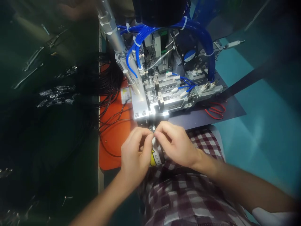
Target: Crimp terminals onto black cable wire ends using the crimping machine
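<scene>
Both my hands meet at the front end of a metal machine (141,108) fitted with pneumatic cylinders. My left hand (137,152) pinches thumb against forefinger. Close beside it, my right hand (175,142) does the same, and the fingertips of the two nearly touch. Whatever lies between the fingertips is too small and too covered to make out. Just below them is a yellow and white label (154,156) with printed characters, partly hidden by my left thumb. Black cables (113,121) run from the left toward the machine, left of my left hand.
Thick blue air tubes (207,37) arch over the machine. Red-handled scissors or pliers (216,110) lie on the dark base plate at the right. An orange mat (113,160) lies under the cables. Bundles of small metallic parts (57,94) rest on the dark surface at the left.
</scene>
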Demonstrator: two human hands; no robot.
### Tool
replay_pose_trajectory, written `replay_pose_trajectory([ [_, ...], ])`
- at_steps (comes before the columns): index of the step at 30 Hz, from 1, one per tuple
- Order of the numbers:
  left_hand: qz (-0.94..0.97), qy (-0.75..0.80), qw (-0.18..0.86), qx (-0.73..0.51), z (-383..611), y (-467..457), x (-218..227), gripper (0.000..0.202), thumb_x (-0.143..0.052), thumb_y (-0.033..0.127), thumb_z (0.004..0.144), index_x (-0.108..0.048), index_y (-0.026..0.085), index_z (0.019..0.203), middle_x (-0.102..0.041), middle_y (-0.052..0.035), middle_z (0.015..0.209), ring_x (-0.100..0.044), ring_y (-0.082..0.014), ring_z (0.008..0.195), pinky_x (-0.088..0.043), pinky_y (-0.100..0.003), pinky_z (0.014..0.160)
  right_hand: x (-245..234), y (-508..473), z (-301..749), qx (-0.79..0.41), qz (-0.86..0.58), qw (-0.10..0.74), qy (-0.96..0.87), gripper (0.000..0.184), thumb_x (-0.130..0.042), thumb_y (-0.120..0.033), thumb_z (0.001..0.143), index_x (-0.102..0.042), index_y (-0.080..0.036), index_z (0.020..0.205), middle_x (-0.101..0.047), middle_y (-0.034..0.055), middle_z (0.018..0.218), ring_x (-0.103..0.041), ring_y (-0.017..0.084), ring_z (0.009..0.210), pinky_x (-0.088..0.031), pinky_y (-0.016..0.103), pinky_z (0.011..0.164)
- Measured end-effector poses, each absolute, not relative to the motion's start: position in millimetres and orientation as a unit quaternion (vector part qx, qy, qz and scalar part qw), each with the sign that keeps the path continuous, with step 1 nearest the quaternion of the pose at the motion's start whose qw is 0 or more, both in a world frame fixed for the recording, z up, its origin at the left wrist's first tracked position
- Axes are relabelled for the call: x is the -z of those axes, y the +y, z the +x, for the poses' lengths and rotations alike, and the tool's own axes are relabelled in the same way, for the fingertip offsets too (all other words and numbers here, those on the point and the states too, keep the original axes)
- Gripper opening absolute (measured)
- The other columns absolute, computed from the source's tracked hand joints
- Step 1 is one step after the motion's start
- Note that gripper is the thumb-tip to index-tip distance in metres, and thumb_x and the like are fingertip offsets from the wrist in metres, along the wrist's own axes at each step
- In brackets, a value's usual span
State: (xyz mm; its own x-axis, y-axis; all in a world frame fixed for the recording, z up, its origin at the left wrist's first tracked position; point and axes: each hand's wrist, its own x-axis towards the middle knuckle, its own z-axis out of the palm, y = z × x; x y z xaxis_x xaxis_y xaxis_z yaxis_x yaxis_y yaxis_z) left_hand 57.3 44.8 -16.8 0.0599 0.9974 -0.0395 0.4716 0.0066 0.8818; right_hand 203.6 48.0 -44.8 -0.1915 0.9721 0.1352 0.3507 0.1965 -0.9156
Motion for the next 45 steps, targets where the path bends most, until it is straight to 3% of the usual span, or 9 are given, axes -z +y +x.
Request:
replay_pose_trajectory([
  [3,0.499,0.594,0.536,-0.334,57,49,18,0.016,-0.062,0.031,0.084,-0.058,0.019,0.073,-0.050,0.0029,0.060,-0.038,-0.0085,0.049,-0.031,-0.020,0.047,47,47,201,-0.554,-0.496,0.412,-0.526,0.022,-0.047,-0.030,0.093,-0.050,-0.019,0.074,-0.049,-0.0024,0.066,-0.045,0.011,0.059,-0.036,0.024,0.055],
  [7,0.402,0.569,0.636,-0.334,53,54,22,0.022,-0.065,0.035,0.082,-0.056,0.017,0.073,-0.043,0.0048,0.055,-0.032,-0.0056,0.047,-0.024,-0.018,0.044,48,47,203,-0.602,-0.493,0.420,-0.467,0.020,-0.052,-0.034,0.091,-0.056,-0.018,0.079,-0.051,-0.0025,0.067,-0.043,0.010,0.057,-0.035,0.023,0.052],
  [16,0.403,0.574,0.639,-0.315,49,50,25,0.025,-0.063,0.036,0.084,-0.055,0.016,0.072,-0.041,0.0051,0.055,-0.031,-0.0049,0.048,-0.024,-0.017,0.044,46,48,198,-0.611,-0.509,0.421,-0.436,0.014,-0.062,-0.030,0.082,-0.057,-0.017,0.077,-0.045,-0.0052,0.057,-0.037,0.008,0.048,-0.029,0.022,0.044],
  [31,0.376,0.544,0.667,-0.342,49,50,26,0.020,-0.063,0.032,0.085,-0.055,0.016,0.075,-0.051,0.0036,0.060,-0.034,-0.0035,0.045,-0.025,-0.016,0.043,53,37,192,-0.521,-0.498,0.441,-0.534,0.010,-0.053,-0.023,0.088,-0.051,-0.019,0.079,-0.047,-0.0045,0.062,-0.042,0.009,0.053,-0.033,0.022,0.048],
  [39,0.385,0.558,0.658,-0.328,50,48,24,0.024,-0.065,0.030,0.084,-0.053,0.015,0.070,-0.048,0.0049,0.055,-0.033,-0.0022,0.043,-0.023,-0.016,0.042,47,41,197,-0.657,-0.490,0.411,-0.398,0.018,-0.054,-0.032,0.088,-0.048,-0.020,0.078,-0.039,-0.0091,0.050,-0.032,0.007,0.043,-0.027,0.021,0.041],
  [45,0.368,0.553,0.674,-0.324,49,51,21,0.025,-0.065,0.030,0.083,-0.052,0.015,0.068,-0.047,0.0061,0.053,-0.031,-0.0007,0.040,-0.022,-0.015,0.041,44,53,212,-0.511,-0.501,0.348,-0.606,0.021,-0.048,-0.030,0.094,-0.053,-0.019,0.078,-0.051,-0.0032,0.065,-0.043,0.010,0.057,-0.033,0.024,0.054],
])
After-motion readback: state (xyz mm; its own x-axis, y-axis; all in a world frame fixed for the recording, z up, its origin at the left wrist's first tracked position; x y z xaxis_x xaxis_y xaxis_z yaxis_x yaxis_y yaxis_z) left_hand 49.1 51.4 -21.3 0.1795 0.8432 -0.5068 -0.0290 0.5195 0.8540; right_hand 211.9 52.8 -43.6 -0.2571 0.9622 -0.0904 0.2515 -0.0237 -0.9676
